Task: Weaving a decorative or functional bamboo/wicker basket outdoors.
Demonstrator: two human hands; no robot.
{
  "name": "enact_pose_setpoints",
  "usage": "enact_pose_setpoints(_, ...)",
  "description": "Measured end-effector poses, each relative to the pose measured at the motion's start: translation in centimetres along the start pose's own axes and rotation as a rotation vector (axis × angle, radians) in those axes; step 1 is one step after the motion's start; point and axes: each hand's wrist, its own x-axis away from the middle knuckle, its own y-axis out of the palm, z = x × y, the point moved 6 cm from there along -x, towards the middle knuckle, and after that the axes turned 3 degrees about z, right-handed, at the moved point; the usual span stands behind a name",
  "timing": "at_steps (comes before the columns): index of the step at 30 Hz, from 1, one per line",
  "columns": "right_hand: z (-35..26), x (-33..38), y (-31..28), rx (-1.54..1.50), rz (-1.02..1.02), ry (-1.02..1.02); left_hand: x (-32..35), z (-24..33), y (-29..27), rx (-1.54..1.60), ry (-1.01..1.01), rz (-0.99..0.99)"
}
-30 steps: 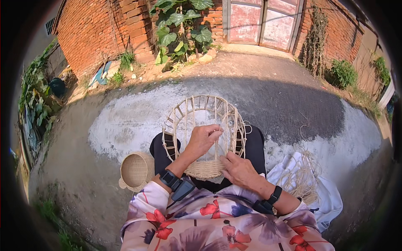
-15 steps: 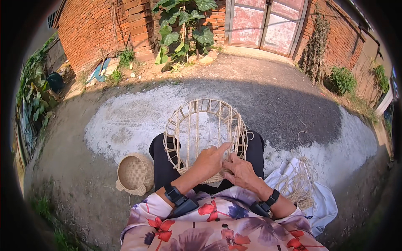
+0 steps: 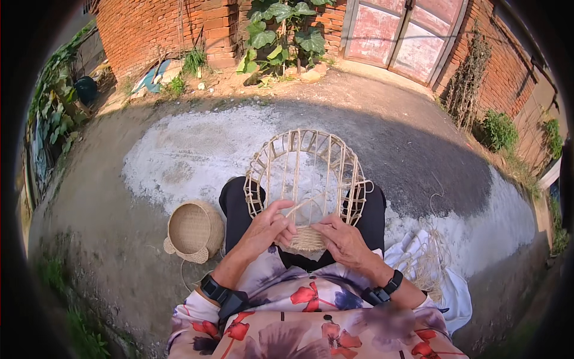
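Observation:
A round openwork basket frame [image 3: 354, 164] rests upright across my lap, strung with lengthwise cords. Its near end carries a tightly woven straw-coloured section [image 3: 308, 240]. My left hand [image 3: 266, 232] is at the near left of the frame, its fingers curled around a loose strand of cord [image 3: 306, 201] that arcs over toward the right hand. On the other side of the woven section, my right hand [image 3: 345, 240] has thumb and fingers pressed together at the weave's edge, pinching the cord there. The fingertips partly hide where the strand enters the weave.
A finished small woven basket [image 3: 192, 230] with rounded tabs lies on the ground at my left. To my right, a tangle of loose cord [image 3: 427, 260] lies on a white sack [image 3: 457, 302]. Ahead are a leafy plant, a brick wall [image 3: 161, 36] and a worn double door [image 3: 376, 33].
My hands have moved apart, the left drawing back leftward and off the lengthwise cords. A loop of strand now shows between them. The view has shifted slightly.

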Motion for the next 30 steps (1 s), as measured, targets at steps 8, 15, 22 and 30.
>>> enact_pose_setpoints(8, -1.3, -2.1, 2.8, 0.366, -0.18, -0.113, -3.5, 1.7, -1.6, -0.254, 0.113, 0.059)
enact_pose_setpoints(15, -1.4, -4.1, 4.1, 0.463, -0.231, -0.035, -6.1, 3.8, 0.0, -0.915, 0.695, 0.194)
enact_pose_setpoints(22, -0.4, -4.8, 3.8, 0.32, -0.296, 0.075, -4.5, 3.0, 0.0, -1.031, 0.564, 0.177)
enact_pose_setpoints(30, 0.3, -4.4, 3.9, 0.212, -0.224, 0.097, -3.7, 2.0, -0.3, -0.986, 0.45, 0.142)
